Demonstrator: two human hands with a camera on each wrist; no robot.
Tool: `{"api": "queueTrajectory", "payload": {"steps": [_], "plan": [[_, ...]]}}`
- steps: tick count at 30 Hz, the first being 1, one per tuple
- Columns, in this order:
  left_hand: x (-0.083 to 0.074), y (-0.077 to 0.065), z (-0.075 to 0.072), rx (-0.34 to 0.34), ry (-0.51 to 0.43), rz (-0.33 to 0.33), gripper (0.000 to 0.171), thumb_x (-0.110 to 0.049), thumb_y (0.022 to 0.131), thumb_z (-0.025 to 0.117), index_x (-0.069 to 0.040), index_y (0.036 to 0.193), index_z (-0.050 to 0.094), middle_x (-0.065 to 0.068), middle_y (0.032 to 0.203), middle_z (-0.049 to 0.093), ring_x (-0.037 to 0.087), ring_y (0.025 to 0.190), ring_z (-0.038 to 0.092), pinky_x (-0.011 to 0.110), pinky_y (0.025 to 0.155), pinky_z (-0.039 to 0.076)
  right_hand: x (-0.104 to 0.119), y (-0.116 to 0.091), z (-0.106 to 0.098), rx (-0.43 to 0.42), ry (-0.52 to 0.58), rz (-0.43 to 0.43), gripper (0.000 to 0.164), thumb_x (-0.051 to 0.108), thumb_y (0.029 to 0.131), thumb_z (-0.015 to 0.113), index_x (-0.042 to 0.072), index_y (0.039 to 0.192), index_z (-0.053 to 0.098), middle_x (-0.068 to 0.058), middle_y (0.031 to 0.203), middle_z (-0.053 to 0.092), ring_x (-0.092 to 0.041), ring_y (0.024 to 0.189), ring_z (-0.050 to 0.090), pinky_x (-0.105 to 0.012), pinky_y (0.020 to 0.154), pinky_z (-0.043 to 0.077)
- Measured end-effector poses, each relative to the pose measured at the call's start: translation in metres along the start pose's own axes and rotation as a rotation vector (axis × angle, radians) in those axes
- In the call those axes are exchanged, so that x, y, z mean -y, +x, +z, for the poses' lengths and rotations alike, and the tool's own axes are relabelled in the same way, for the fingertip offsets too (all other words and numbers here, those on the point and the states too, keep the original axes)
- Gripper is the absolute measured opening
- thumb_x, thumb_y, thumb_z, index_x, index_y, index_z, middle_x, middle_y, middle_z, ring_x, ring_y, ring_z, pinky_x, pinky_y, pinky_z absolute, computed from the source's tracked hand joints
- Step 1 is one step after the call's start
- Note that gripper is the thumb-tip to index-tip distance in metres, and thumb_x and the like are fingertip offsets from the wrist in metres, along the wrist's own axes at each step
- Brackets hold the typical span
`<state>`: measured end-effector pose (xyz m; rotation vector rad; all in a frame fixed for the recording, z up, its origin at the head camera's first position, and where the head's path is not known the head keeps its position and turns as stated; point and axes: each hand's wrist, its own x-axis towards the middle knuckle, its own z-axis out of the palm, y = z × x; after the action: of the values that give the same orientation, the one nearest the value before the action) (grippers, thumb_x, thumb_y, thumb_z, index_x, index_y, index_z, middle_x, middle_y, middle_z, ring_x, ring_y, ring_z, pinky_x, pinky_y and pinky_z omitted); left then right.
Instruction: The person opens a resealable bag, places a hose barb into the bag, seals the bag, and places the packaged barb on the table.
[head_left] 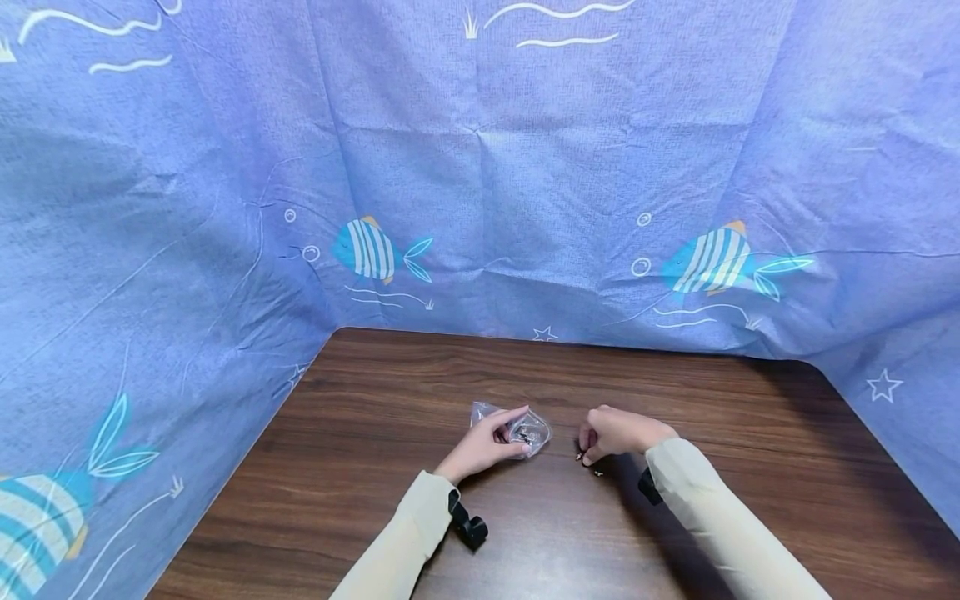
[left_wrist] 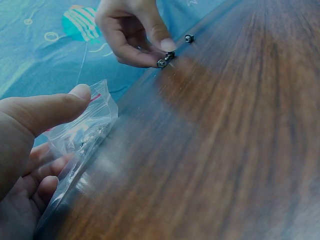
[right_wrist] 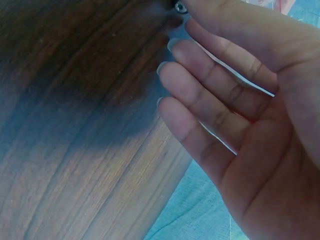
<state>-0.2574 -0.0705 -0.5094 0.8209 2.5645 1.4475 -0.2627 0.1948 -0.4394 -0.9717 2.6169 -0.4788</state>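
Note:
My left hand (head_left: 491, 442) holds a small clear zip bag (head_left: 537, 425), thumb on one side and fingers on the other. Several small dark metal pieces lie inside the bag (left_wrist: 82, 132), which has a red line along its zip. To the right of it, my right hand (head_left: 618, 432) reaches down to the tabletop. Its thumb and index finger pinch at small screws (left_wrist: 166, 59); how many are between the tips I cannot tell. Another screw (left_wrist: 189, 38) lies loose close by. In the right wrist view one round socketed screw head (right_wrist: 181, 7) shows beside the thumb, and the other fingers are loosely bent.
The brown wood-grain table (head_left: 375, 392) stretches out on all sides of the hands. A blue cloth (head_left: 480, 167) with fish prints hangs behind and to the sides of it. A black wrist camera (head_left: 470, 529) sits on the left wrist, close over the tabletop.

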Motion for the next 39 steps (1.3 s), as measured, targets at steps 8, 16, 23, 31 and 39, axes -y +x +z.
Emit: {"api": "queueTrajectory", "payload": {"steps": [8, 16, 23, 31, 39], "plan": [[0.000, 0.000, 0.000, 0.005, 0.005, -0.002, 0.064, -0.024, 0.084, 0.075, -0.011, 0.141, 0.048, 0.006, 0.090, 0.057, 0.016, 0.079, 0.053, 0.020, 0.068, 0.043, 0.001, -0.003, 0.001, 0.000, -0.005, -0.008, 0.012, 0.013, 0.073, 0.080, 0.014, 0.071, 0.068, 0.012, 0.065, 0.059, 0.003, 0.056, 0.045, -0.018, 0.054, 0.041], [0.001, 0.001, 0.002, -0.004, 0.000, 0.005, 0.065, -0.026, 0.084, 0.075, -0.012, 0.141, 0.049, 0.006, 0.091, 0.057, 0.012, 0.078, 0.051, 0.020, 0.068, 0.043, -0.001, -0.003, 0.001, -0.006, -0.020, -0.029, 0.011, 0.009, 0.073, 0.078, 0.013, 0.070, 0.069, 0.013, 0.062, 0.059, 0.004, 0.055, 0.044, -0.017, 0.053, 0.041], [0.003, 0.001, 0.001, -0.002, 0.001, 0.009, 0.065, -0.026, 0.084, 0.075, -0.011, 0.141, 0.049, 0.005, 0.089, 0.057, 0.011, 0.077, 0.050, 0.020, 0.067, 0.043, -0.004, -0.002, 0.000, -0.006, -0.028, -0.051, 0.009, 0.007, 0.075, 0.076, 0.012, 0.069, 0.071, 0.013, 0.061, 0.060, 0.005, 0.054, 0.042, -0.016, 0.052, 0.040], [0.003, 0.001, 0.000, -0.005, 0.003, 0.006, 0.064, -0.027, 0.084, 0.075, -0.013, 0.141, 0.049, 0.005, 0.089, 0.057, 0.009, 0.077, 0.049, 0.020, 0.066, 0.043, -0.002, 0.002, -0.004, -0.005, -0.024, -0.067, 0.011, 0.006, 0.079, 0.074, 0.012, 0.070, 0.072, 0.011, 0.065, 0.063, 0.004, 0.055, 0.043, -0.016, 0.052, 0.041], [0.004, 0.001, 0.001, -0.007, 0.006, 0.013, 0.065, -0.027, 0.084, 0.075, -0.011, 0.141, 0.049, 0.006, 0.089, 0.057, 0.008, 0.076, 0.049, 0.020, 0.065, 0.043, 0.003, 0.007, -0.010, -0.044, -0.057, -0.131, 0.011, 0.007, 0.082, 0.072, 0.011, 0.072, 0.072, 0.009, 0.068, 0.066, 0.005, 0.058, 0.043, -0.016, 0.056, 0.042]]}}
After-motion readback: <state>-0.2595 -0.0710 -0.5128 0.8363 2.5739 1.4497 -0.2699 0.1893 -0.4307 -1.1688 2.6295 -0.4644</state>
